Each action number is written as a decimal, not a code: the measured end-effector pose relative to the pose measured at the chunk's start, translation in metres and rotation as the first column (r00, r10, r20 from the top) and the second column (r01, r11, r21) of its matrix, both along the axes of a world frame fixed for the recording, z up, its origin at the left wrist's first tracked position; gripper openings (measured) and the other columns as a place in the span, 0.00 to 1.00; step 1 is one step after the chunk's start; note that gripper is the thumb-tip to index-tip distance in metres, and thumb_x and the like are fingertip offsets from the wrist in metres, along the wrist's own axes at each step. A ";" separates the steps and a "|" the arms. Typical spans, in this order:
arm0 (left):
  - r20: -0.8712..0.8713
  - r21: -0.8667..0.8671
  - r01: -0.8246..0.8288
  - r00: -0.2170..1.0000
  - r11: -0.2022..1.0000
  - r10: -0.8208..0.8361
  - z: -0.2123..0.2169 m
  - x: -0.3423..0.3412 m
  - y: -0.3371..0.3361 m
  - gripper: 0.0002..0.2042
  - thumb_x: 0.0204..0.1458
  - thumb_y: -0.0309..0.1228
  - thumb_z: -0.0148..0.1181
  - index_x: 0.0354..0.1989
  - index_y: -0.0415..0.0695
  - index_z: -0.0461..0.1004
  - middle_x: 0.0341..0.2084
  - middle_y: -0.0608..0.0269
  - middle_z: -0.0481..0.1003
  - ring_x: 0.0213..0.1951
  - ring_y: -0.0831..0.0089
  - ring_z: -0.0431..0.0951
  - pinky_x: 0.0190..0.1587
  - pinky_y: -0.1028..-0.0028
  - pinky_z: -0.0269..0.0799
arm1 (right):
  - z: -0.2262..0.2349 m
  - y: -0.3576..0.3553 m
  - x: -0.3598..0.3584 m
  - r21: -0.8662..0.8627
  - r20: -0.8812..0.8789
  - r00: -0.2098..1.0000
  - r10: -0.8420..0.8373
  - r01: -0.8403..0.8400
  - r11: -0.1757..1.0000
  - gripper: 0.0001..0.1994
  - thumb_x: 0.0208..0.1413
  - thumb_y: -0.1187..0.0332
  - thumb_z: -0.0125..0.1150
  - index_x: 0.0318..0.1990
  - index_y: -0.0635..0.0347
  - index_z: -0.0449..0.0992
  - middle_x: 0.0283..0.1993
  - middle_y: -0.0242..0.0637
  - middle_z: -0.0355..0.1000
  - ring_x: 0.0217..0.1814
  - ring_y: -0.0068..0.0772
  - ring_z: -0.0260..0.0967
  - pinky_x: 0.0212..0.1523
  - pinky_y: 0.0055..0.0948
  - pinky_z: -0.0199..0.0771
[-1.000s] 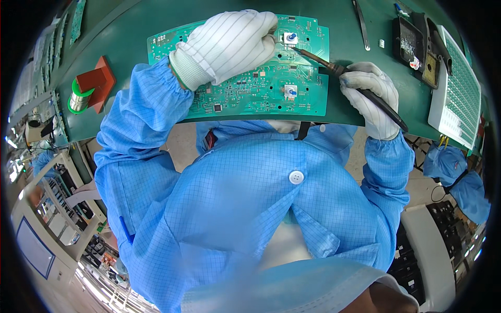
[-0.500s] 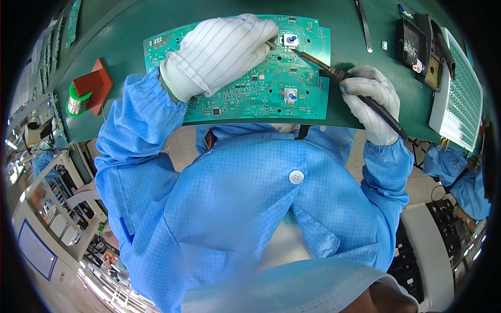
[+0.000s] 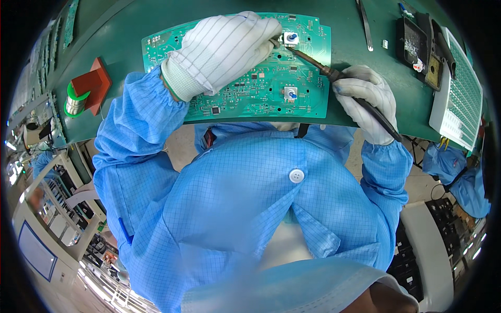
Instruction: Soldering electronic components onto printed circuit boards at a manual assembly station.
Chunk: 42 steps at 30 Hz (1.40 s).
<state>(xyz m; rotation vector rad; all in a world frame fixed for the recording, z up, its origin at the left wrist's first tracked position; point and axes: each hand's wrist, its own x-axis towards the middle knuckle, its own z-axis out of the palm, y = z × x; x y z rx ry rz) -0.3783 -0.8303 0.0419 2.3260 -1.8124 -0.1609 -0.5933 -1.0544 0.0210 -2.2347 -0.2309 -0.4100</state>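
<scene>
A green circuit board (image 3: 322, 47) lies flat on the bench under my hands. My left hand (image 3: 222, 52), in a white striped glove, rests over its upper left part. Its thumb and fingers are pinched together beside a white square component with a blue shaft (image 3: 290, 38); whatever they hold is too small to make out. My gloved right hand (image 3: 368, 96) is closed round the handle of a soldering iron (image 3: 334, 76). The iron's tip is at the lower edge of that component. A second such component (image 3: 290, 94) sits lower on the board.
At the left stands a green solder spool (image 3: 76, 100) by a reddish-brown angled stand (image 3: 94, 86). Tweezers (image 3: 366, 26) and a small white part (image 3: 385, 44) lie beyond the board. A black soldering-iron holder (image 3: 412, 44) and a white perforated tray (image 3: 462, 94) are at the right.
My right hand and the soldering iron have shifted slightly left, the tip moving along the component's lower edge. My left fingertips have edged a little right and up, still pinched.
</scene>
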 end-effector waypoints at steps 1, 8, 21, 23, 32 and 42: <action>-0.004 0.006 0.004 1.000 1.000 -0.004 0.000 0.000 0.000 0.09 0.60 0.36 0.56 0.46 0.49 0.76 0.35 0.58 0.79 0.35 0.59 0.82 0.37 0.62 0.78 | 0.000 0.000 0.001 -0.025 0.007 1.000 0.012 -0.012 1.000 0.13 0.49 0.73 0.70 0.44 0.54 0.83 0.44 0.33 0.81 0.47 0.42 0.78 0.47 0.40 0.79; -0.012 -0.005 -0.008 1.000 1.000 0.008 -0.001 0.000 0.000 0.09 0.61 0.36 0.55 0.46 0.49 0.75 0.35 0.57 0.79 0.37 0.58 0.82 0.39 0.61 0.79 | 0.001 0.003 0.001 -0.037 0.037 0.999 0.005 -0.004 0.999 0.13 0.48 0.73 0.70 0.43 0.55 0.83 0.42 0.34 0.81 0.46 0.43 0.78 0.48 0.41 0.79; 0.018 0.003 -0.032 0.999 0.999 0.032 -0.003 0.000 0.001 0.10 0.62 0.38 0.54 0.47 0.49 0.75 0.36 0.57 0.79 0.38 0.58 0.82 0.40 0.60 0.79 | 0.002 0.004 0.004 -0.008 0.005 1.000 -0.018 0.018 1.000 0.11 0.51 0.73 0.70 0.43 0.55 0.83 0.42 0.35 0.80 0.47 0.41 0.78 0.49 0.40 0.78; 0.008 -0.018 -0.016 1.000 1.000 0.016 -0.003 0.001 -0.001 0.10 0.62 0.38 0.54 0.47 0.49 0.75 0.36 0.57 0.80 0.37 0.58 0.82 0.40 0.60 0.79 | 0.002 0.003 0.005 0.016 -0.019 1.000 -0.019 0.020 1.000 0.11 0.51 0.73 0.70 0.43 0.56 0.83 0.43 0.34 0.80 0.49 0.41 0.78 0.49 0.40 0.78; 0.051 -0.072 0.068 0.997 0.995 -0.064 0.017 -0.003 0.002 0.07 0.55 0.34 0.59 0.36 0.44 0.73 0.26 0.53 0.74 0.31 0.56 0.78 0.33 0.60 0.74 | 0.003 0.005 0.005 0.008 0.016 1.000 -0.014 0.014 1.000 0.12 0.49 0.73 0.70 0.44 0.54 0.83 0.44 0.34 0.80 0.49 0.42 0.78 0.50 0.41 0.78; 0.090 -0.185 0.095 0.993 0.978 -0.080 0.009 -0.005 0.004 0.07 0.53 0.30 0.59 0.34 0.41 0.70 0.27 0.50 0.73 0.31 0.56 0.77 0.34 0.63 0.75 | 0.003 0.008 0.008 -0.089 0.039 0.999 0.039 -0.035 0.995 0.14 0.47 0.73 0.73 0.43 0.54 0.83 0.43 0.34 0.81 0.47 0.43 0.78 0.48 0.40 0.80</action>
